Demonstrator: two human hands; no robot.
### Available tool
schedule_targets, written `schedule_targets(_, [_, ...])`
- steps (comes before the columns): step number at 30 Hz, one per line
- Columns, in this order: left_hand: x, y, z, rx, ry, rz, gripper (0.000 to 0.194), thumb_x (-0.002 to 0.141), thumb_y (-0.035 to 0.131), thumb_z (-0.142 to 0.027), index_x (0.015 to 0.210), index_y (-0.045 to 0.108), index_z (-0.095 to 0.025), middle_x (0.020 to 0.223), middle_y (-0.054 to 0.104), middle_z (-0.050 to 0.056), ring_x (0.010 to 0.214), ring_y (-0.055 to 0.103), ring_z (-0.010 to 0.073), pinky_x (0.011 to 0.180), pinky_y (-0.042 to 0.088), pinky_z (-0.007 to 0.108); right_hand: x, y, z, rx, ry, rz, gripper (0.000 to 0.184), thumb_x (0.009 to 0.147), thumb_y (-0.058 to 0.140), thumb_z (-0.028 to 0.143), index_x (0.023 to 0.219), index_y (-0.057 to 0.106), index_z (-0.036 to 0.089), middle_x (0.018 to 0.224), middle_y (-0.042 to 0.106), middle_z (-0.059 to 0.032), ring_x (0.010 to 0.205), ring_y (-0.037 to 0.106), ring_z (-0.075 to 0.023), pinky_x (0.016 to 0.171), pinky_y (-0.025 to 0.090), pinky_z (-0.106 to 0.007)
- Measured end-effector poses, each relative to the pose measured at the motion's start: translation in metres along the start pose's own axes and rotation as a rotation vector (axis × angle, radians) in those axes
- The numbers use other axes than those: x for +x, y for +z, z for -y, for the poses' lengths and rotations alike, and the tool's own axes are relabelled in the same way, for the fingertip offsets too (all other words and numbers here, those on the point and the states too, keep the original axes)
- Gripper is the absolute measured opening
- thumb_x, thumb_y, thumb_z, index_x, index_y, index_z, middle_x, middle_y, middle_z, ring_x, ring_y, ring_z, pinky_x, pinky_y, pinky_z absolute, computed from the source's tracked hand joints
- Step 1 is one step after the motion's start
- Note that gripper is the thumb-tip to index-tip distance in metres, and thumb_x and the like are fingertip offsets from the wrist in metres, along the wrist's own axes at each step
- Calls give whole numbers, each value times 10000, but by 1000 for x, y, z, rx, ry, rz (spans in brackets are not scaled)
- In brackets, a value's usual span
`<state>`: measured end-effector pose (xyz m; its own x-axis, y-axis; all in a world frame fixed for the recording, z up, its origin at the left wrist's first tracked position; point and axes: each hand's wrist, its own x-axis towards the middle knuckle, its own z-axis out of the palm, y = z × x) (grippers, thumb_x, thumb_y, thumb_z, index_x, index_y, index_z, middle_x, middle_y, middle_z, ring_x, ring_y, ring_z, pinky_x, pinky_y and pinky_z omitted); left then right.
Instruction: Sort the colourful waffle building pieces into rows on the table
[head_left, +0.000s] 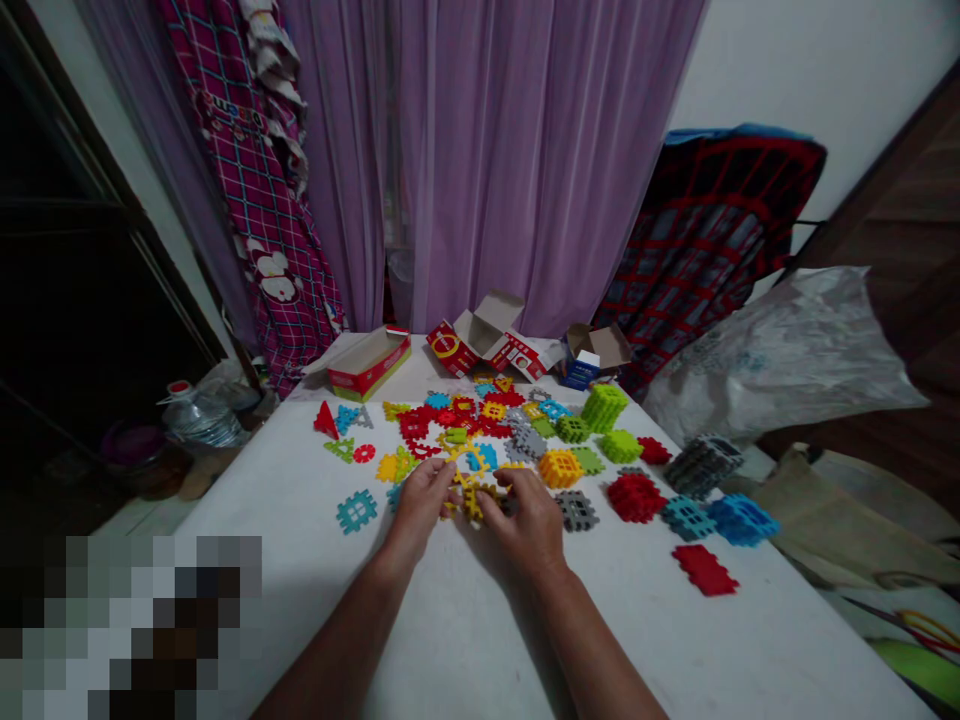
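Observation:
My left hand [420, 505] and my right hand [529, 520] meet near the middle of a white-covered table [300, 570]. Between their fingers is a cluster of yellow interlocking plastic pieces [472, 503], partly hidden by my fingers. Both hands appear to grip it. Loose and joined waffle-shaped pieces lie around them in several colours. A teal piece [356, 512] is left of my left hand, and a grey piece [576, 511] is right of my right hand. A green stacked block [604, 408] stands farther back.
Open cardboard boxes [369, 365] stand along the far table edge. A red piece [705, 570] and a blue stack [742, 520] lie at the right. A plastic bag [780, 360] is beyond the right edge. A purple curtain [480, 170] hangs behind the table.

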<state>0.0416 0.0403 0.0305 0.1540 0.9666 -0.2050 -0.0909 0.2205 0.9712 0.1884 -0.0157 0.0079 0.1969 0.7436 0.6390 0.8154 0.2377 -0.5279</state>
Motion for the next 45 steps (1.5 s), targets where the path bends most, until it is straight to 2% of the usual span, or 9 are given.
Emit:
schedule_targets(6, [-1,5,4,0,0,9,387,669,693,-535,767,548,-190,767,703,29,576,626,123,426,342,182,-8,12,8,-130,20,-39,272,816,644,407,973,658,185,856,689,-65,794,643,-194,711,495,-289])
schedule_targets(14, [-1,7,9,16,15,6,373,661,692,-526,754,553,-193,746,717,40,633,659,156,442,367,190,-10,13,9,-177,27,-76,251,821,632,411,947,658,195,831,689,-66,770,639,-192,692,485,-282])
schedule_targets(22, [-8,10,5,7,24,67,433,666,664,-591,802,578,-188,768,701,35,628,643,141,440,370,184,-8,9,8,-215,30,-93,252,804,649,416,909,652,187,796,674,-56,739,627,-192,679,472,-284])
schedule_targets(29, [-9,9,2,116,43,74,399,680,660,-582,719,572,-195,593,596,-23,528,554,106,415,346,177,-8,11,5,-226,-10,-84,250,809,636,425,901,660,194,783,675,-53,740,623,-191,673,461,-279])
schedule_targets(34, [-5,4,-1,137,8,125,383,644,661,-556,737,595,-190,694,663,6,537,564,103,402,335,176,-3,0,-4,-217,34,-146,253,836,601,445,878,653,201,792,676,-53,739,625,-190,676,452,-282])
schedule_targets(36, [-1,-1,-1,162,45,70,373,665,639,-553,740,607,-189,720,680,22,544,571,111,403,341,183,2,-16,-20,-245,130,-217,298,831,586,479,887,660,195,804,681,-56,721,622,-192,643,442,-285])
schedule_targets(39, [8,-14,2,233,197,-81,339,728,599,-536,747,614,-198,685,672,17,555,578,125,469,406,208,9,-43,-50,-346,334,-307,394,788,580,554,850,676,177,803,686,-73,667,608,-202,590,407,-301])
schedule_targets(42, [16,-30,9,352,358,-243,306,789,554,-514,812,632,-219,673,665,9,603,608,153,579,458,242,11,-59,-69,-413,465,-266,394,744,602,553,836,683,178,820,697,-76,695,618,-221,578,377,-303])
schedule_targets(45, [21,-43,18,458,437,-344,291,824,529,-486,920,650,-238,714,689,18,691,656,188,632,469,260,8,-56,-76,-453,492,-180,351,731,636,529,826,683,194,830,700,-69,768,626,-241,588,361,-298])
